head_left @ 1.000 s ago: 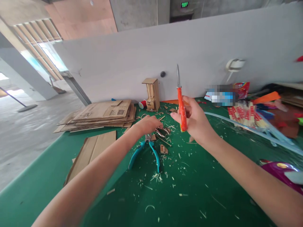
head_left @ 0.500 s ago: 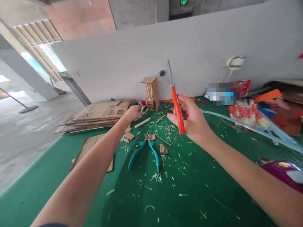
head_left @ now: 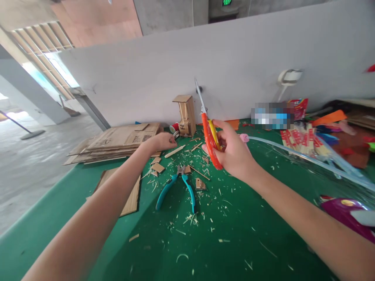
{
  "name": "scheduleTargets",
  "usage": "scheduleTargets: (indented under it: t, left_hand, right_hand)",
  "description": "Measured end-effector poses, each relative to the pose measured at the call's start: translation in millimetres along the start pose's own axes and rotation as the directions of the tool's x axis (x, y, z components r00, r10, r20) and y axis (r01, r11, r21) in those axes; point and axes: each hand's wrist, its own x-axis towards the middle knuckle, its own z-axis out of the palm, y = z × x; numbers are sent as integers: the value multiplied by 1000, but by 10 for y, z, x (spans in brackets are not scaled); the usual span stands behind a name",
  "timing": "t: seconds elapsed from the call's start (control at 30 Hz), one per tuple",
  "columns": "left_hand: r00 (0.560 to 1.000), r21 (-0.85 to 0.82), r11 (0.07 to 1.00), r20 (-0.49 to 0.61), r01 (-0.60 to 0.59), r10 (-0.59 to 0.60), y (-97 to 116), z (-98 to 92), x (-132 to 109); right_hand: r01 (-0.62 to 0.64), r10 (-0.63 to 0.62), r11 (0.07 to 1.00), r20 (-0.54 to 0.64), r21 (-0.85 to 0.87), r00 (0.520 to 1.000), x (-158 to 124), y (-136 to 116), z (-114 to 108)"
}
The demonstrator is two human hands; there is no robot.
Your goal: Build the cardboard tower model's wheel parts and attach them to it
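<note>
My right hand point(head_left: 231, 150) is closed round the orange and yellow handles of a pair of scissors point(head_left: 208, 134), blades pointing up and to the left above the green table point(head_left: 234, 234). My left hand point(head_left: 162, 141) reaches far forward, fingers pinched on a small shiny thing I cannot make out, next to a red thread spool point(head_left: 175, 127) and a small cardboard model point(head_left: 185, 115). Teal-handled pliers point(head_left: 178, 187) lie between my arms among cardboard scraps and wood shavings.
A stack of flat cardboard sheets point(head_left: 117, 142) lies at the back left, with one more sheet point(head_left: 129, 195) under my left forearm. Packets of sticks point(head_left: 301, 142), a clear plastic sleeve and coloured items crowd the right. A grey partition wall point(head_left: 234, 58) bounds the far edge.
My left hand moved from the scraps in the middle to the back by the red spool. My right hand drifted left and tilted the scissors further left.
</note>
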Motion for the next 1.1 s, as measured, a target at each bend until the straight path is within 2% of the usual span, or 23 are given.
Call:
scheduleTargets:
  t: [0.07, 0.13, 0.23, 0.43, 0.57, 0.7, 0.8, 0.9, 1.03, 1.1]
  left_hand:
    - [996, 14, 999, 76, -50, 49, 28, 120, -64]
    - [996, 41, 998, 85, -44, 41, 39, 230, -116]
    - [1000, 70, 997, 12, 18, -19, 19, 304, -178]
    - [983, 62, 992, -153, 110, -99, -25, 260, -312]
    - [980, 62, 993, -180, 99, -87, 26, 276, -336]
    - [979, 72, 991, -182, 109, -95, 134, 328, -246]
    - [968, 64, 989, -224, 133, -115, 239, 344, -195]
    - [965, 49, 996, -257, 73, -58, 349, 333, -209]
    - [976, 29, 991, -172, -130, 133, 499, 329, -212]
    - [975, 20, 983, -130, -181, 182, 579, 345, -157]
  right_hand:
    - [-45, 45, 999, 4, -15, 999, 7, 29, 10]
    - [-88, 88, 996, 12, -8, 996, 14, 72, 29]
    - [-118, 118, 993, 20, 4, 993, 18, 135, 62]
    - [-81, 81, 997, 43, 12, 996, 7, 144, 88]
    - [-77, 77, 997, 29, 12, 997, 0, 143, 99]
    - [-107, 106, 993, 15, 43, 994, -8, 184, 123]
    - [-119, 118, 992, 23, 50, 993, -14, 212, 137]
    - [-116, 115, 992, 11, 56, 993, -15, 223, 143]
    - [-128, 132, 988, -41, 88, 990, -3, 188, 131]
    - [-136, 145, 983, -66, 122, 987, 11, 156, 113]
